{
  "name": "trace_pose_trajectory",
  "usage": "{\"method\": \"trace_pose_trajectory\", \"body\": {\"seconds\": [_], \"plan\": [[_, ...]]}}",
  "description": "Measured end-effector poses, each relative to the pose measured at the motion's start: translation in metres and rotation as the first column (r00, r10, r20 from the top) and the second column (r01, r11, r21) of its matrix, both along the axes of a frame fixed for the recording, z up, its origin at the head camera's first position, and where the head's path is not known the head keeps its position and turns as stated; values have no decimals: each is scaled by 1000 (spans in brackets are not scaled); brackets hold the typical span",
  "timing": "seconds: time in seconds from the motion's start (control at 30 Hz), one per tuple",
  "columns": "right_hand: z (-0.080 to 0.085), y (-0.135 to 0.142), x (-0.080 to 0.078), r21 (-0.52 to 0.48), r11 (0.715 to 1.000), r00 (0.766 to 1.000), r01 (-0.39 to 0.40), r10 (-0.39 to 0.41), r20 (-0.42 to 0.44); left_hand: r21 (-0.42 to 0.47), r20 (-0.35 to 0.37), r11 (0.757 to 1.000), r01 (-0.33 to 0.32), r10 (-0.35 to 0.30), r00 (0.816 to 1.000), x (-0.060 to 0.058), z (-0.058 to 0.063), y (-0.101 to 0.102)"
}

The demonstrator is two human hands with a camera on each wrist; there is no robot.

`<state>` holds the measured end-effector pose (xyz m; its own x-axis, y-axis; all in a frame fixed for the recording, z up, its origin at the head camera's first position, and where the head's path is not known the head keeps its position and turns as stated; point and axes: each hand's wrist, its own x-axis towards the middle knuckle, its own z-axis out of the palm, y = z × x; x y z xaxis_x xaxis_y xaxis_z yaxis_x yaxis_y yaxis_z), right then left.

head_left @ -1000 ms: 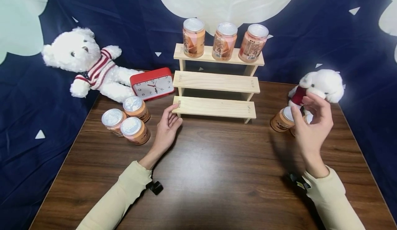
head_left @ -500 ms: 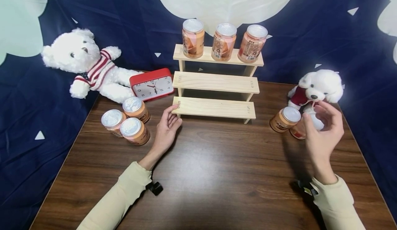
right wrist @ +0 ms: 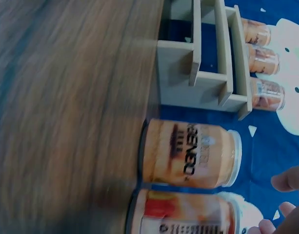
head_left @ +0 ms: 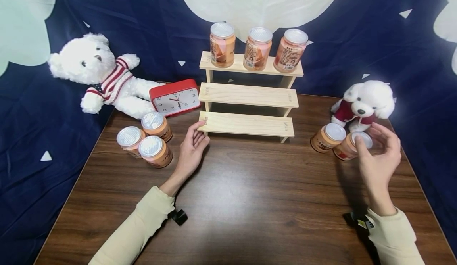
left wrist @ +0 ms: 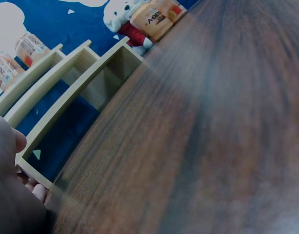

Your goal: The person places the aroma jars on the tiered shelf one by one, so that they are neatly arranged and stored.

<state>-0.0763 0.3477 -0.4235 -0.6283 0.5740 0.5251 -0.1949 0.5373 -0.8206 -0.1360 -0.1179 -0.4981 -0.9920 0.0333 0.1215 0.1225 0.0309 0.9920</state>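
My left hand (head_left: 191, 150) rests at the left end of the three-tier wooden shelf (head_left: 246, 123), its fingers curled at the lowest plank's corner. In the left wrist view, fingertips (left wrist: 38, 191) show by the shelf's end leg. My right hand (head_left: 380, 166) hovers beside two orange jars with clear lids, thumb and fingers spread apart and holding nothing. The nearer jar (head_left: 346, 149) stands partly behind the thumb; the other jar (head_left: 325, 140) stands left of it. In the right wrist view, the fingers are apart from the jar (right wrist: 181, 214) with the red-patterned label.
Several jars (head_left: 155, 150) stand grouped at the left. Three more jars (head_left: 258, 50) line the top tier. A red clock (head_left: 175, 98) and a white teddy bear (head_left: 96, 74) sit behind the left group. A white plush dog (head_left: 364, 102) sits behind the right jars.
My right hand has moved right and toward me, from over the right jars to beside them, uncovering the nearer jar and the plush dog. The left hand has stayed at the shelf.
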Motion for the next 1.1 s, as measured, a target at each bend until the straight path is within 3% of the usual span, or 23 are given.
{"method": "trace_pose_trajectory", "body": {"seconds": [0.3,0.6,1.1], "plan": [[-11,19,4,40,999,986,0,-7,169,-1,1,1000,-1,1,1000,0,0,0],[-21,25,7,18,1000,946,-9,3,325,0,-5,1000,1,-1,1000,0,0,0],[-25,29,5,-40,999,959,3,9,282,-4,-8,1000,3,-3,1000,-1,-1,0]]}}
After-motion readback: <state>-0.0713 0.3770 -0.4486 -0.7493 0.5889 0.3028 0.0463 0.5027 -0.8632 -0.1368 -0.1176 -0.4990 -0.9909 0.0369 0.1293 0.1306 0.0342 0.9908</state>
